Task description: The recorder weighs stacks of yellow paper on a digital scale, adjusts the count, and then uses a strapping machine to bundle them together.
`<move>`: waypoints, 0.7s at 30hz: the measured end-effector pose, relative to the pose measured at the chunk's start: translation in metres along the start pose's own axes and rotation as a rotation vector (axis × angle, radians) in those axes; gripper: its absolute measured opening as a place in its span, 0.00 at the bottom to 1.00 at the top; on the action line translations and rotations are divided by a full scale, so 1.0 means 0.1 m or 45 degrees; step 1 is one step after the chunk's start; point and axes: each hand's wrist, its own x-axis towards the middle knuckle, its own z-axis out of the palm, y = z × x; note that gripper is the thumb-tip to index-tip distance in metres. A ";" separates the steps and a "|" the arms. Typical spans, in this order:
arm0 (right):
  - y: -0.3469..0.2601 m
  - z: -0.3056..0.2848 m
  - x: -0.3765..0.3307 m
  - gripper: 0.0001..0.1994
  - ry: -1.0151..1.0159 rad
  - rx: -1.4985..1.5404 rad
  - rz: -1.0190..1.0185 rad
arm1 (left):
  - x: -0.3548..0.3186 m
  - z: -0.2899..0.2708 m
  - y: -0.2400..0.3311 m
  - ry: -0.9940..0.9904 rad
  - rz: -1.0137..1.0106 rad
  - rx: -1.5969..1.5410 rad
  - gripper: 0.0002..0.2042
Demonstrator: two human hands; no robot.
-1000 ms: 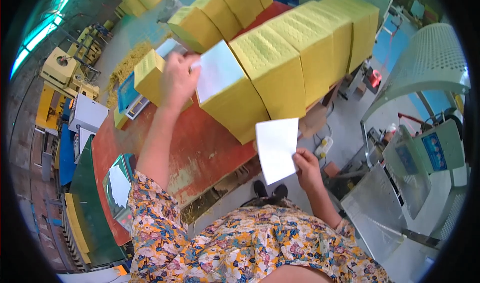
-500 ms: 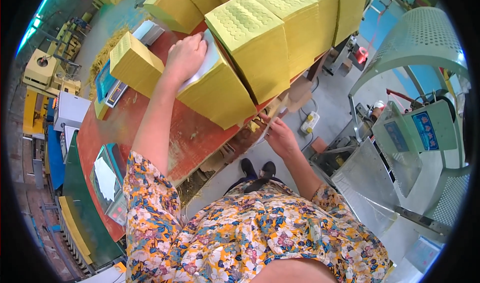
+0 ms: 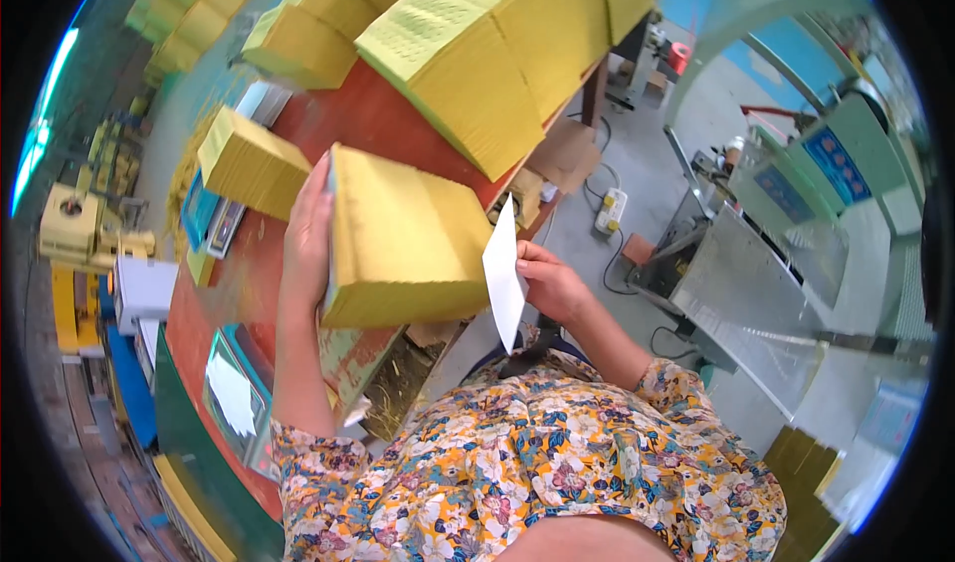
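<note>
A thick block of yellow paper sheets (image 3: 408, 234) is tilted in front of me, over the near edge of the red table. My left hand (image 3: 311, 229) presses flat along its left end, fingers pointing up and wrapped at the far corner. At the block's right end stands a stiff white sheet (image 3: 505, 279), pinched along its right edge between the thumb and fingers of my right hand (image 3: 553, 281). The sheet is close against the block; whether they touch I cannot tell.
Taller yellow paper stacks (image 3: 468, 60) line the far side of the red table (image 3: 323, 114). A smaller stack (image 3: 254, 164) stands at left, near a glass-like plate with white paper (image 3: 234, 393). Right of the table are a power strip (image 3: 610, 211) on the floor and a green machine (image 3: 741, 293).
The yellow block has come off its place beside the tall stacks, toward me, and tipped. My left hand went from its top to its left end. My right hand raised the white sheet.
</note>
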 end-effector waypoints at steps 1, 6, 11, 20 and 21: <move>-0.04 0.04 -0.10 0.06 0.060 -0.064 0.000 | -0.04 0.00 -0.15 -0.043 0.032 -0.012 0.24; -0.33 0.00 -0.98 0.05 0.228 -0.122 -0.251 | -0.29 0.64 -0.20 -0.133 0.106 -0.645 0.27; -0.69 0.03 -2.43 0.05 0.649 -0.222 -0.502 | -0.64 1.79 -1.00 -0.586 -0.025 -1.153 0.28; -0.91 -0.90 -5.03 0.11 0.950 0.118 -0.968 | -1.30 4.60 1.05 -0.988 -0.144 -1.453 0.27; -0.96 -0.99 -5.20 0.10 1.042 0.173 -1.008 | -1.43 4.81 1.24 -0.990 -0.142 -1.448 0.27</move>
